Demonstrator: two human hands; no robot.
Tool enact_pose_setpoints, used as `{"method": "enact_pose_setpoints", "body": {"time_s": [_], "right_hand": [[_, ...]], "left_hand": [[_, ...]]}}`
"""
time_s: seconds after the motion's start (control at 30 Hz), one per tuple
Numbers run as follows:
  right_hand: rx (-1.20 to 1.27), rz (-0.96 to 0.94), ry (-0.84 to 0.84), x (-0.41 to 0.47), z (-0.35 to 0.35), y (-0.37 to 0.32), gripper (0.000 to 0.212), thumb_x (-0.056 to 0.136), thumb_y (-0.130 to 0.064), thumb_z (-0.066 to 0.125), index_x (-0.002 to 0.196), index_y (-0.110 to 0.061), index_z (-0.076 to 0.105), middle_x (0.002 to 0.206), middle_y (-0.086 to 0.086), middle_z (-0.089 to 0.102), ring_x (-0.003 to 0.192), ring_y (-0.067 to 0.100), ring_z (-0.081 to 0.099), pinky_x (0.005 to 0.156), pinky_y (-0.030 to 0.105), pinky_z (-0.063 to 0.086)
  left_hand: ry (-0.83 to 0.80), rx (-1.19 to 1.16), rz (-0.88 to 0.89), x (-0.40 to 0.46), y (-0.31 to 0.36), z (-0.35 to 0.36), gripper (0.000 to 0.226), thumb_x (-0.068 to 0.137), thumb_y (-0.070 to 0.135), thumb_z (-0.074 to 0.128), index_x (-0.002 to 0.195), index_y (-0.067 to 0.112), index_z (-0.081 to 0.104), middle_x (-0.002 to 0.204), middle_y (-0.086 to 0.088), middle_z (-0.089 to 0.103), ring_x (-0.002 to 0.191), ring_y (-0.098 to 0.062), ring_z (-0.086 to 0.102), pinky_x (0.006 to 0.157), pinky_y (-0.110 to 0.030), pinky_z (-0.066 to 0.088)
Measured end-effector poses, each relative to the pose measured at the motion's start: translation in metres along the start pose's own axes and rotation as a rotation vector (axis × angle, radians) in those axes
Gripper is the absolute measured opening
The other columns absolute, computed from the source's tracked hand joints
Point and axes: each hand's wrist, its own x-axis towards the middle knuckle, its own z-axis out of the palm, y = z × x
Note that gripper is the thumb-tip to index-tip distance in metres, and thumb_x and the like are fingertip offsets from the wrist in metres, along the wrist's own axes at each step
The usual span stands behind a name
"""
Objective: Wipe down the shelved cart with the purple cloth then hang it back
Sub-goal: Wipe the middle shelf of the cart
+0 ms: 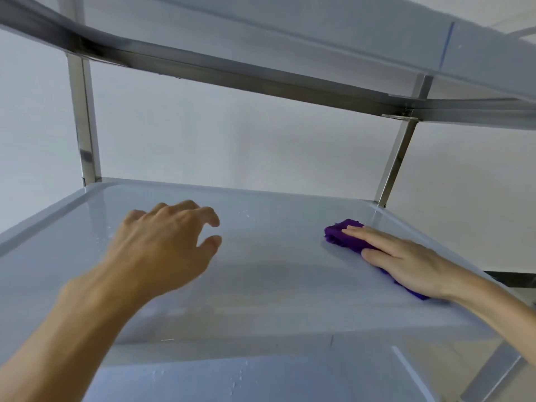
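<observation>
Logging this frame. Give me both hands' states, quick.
Left hand: open, empty, fingers curled.
Right hand: open, flat on the purple cloth.

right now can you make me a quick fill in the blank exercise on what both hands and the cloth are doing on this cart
1. The cloth lying on the shelf is ____ in colour.
2. The ____ hand presses flat on the cloth.
3. The left hand holds ____.
4. The cloth lies near the shelf's ____ edge.

Missing words: purple; right; nothing; right
</observation>
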Motion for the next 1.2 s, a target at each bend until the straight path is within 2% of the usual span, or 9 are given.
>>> {"method": "enact_pose_setpoints", "body": {"time_s": [0.2, 0.33, 0.43, 0.63, 0.73, 0.87, 1.0, 1.1, 1.2], "right_hand": [[0.068, 0.117, 0.021, -0.006, -0.011, 0.023, 0.043, 0.103, -0.038, 0.040, 0.128, -0.072, 0.031, 0.151, -0.030, 0.030, 0.137, 0.006, 0.036, 0.114, 0.037, 0.030], [-0.060, 0.147, 0.079, 0.019, 0.000, -0.003, 0.049, 0.102, -0.031, 0.033, 0.144, -0.055, 0.028, 0.156, -0.017, 0.031, 0.141, 0.012, 0.033, 0.111, 0.037, 0.031], [-0.085, 0.017, 0.069, 0.034, 0.019, -0.051, 0.053, 0.100, -0.025, 0.032, 0.148, -0.047, 0.028, 0.157, -0.015, 0.029, 0.145, 0.010, 0.025, 0.116, 0.034, 0.025], [-0.056, -0.342, -0.027, -0.011, 0.044, -0.099, 0.052, 0.102, -0.033, 0.030, 0.149, -0.052, 0.018, 0.154, -0.038, 0.015, 0.143, -0.014, 0.003, 0.113, 0.016, 0.011], [-0.013, -0.324, -0.097, -0.034, 0.024, -0.074, 0.051, 0.104, -0.029, 0.037, 0.140, -0.063, 0.024, 0.146, -0.048, 0.015, 0.135, -0.027, 0.002, 0.110, 0.001, 0.002], [0.038, -0.072, -0.038, -0.032, 0.001, -0.019, 0.050, 0.102, -0.029, 0.043, 0.136, -0.065, 0.033, 0.150, -0.037, 0.027, 0.138, -0.010, 0.028, 0.118, 0.025, 0.021], [-0.052, 0.072, 0.033, 0.018, 0.000, -0.014, 0.050, 0.099, -0.023, 0.035, 0.139, -0.054, 0.038, 0.128, -0.018, 0.054, 0.098, 0.010, 0.058, 0.088, 0.030, 0.043], [-0.117, 0.015, 0.061, 0.053, 0.018, -0.052, 0.057, 0.094, -0.020, 0.028, 0.142, -0.050, 0.036, 0.150, -0.014, 0.040, 0.133, 0.014, 0.043, 0.110, 0.035, 0.036], [-0.135, -0.206, -0.011, 0.050, 0.042, -0.105, 0.058, 0.096, -0.019, 0.030, 0.150, -0.042, 0.029, 0.159, -0.015, 0.027, 0.148, 0.010, 0.021, 0.121, 0.036, 0.021]], "left_hand": [[-0.176, -0.025, -0.027, -0.009, -0.028, 0.006, 0.048, 0.093, 0.067, 0.027, 0.136, 0.048, 0.037, 0.149, 0.025, 0.037, 0.133, -0.013, 0.041, 0.108, -0.040, 0.033], [-0.201, -0.059, -0.006, -0.009, -0.007, 0.020, 0.037, 0.100, 0.052, 0.018, 0.128, 0.040, 0.039, 0.145, 0.019, 0.039, 0.131, -0.015, 0.039, 0.107, -0.045, 0.029], [-0.197, -0.058, -0.019, -0.005, -0.001, 0.022, 0.033, 0.101, 0.047, 0.019, 0.124, 0.038, 0.040, 0.142, 0.015, 0.042, 0.128, -0.017, 0.041, 0.105, -0.047, 0.031], [-0.206, -0.121, -0.036, -0.004, -0.011, 0.021, 0.033, 0.100, 0.051, 0.020, 0.126, 0.045, 0.039, 0.145, 0.018, 0.039, 0.133, -0.016, 0.038, 0.109, -0.046, 0.027], [-0.201, -0.185, -0.024, -0.007, -0.018, 0.020, 0.033, 0.099, 0.054, 0.020, 0.124, 0.048, 0.040, 0.143, 0.023, 0.040, 0.133, -0.011, 0.037, 0.109, -0.041, 0.025], [-0.204, -0.192, -0.005, -0.009, -0.017, 0.022, 0.037, 0.101, 0.051, 0.018, 0.130, 0.046, 0.040, 0.146, 0.026, 0.037, 0.137, -0.009, 0.032, 0.114, -0.044, 0.019], [-0.189, -0.172, -0.009, -0.008, -0.008, 0.024, 0.038, 0.102, 0.046, 0.015, 0.131, 0.043, 0.040, 0.147, 0.024, 0.036, 0.138, -0.011, 0.031, 0.115, -0.050, 0.018], [-0.182, -0.147, -0.030, -0.005, -0.003, 0.025, 0.037, 0.103, 0.043, 0.015, 0.129, 0.042, 0.040, 0.147, 0.021, 0.038, 0.136, -0.013, 0.033, 0.112, -0.050, 0.021], [-0.189, -0.138, -0.047, -0.003, -0.005, 0.025, 0.035, 0.102, 0.043, 0.016, 0.129, 0.043, 0.040, 0.147, 0.019, 0.037, 0.136, -0.014, 0.033, 0.110, -0.050, 0.023]]}}
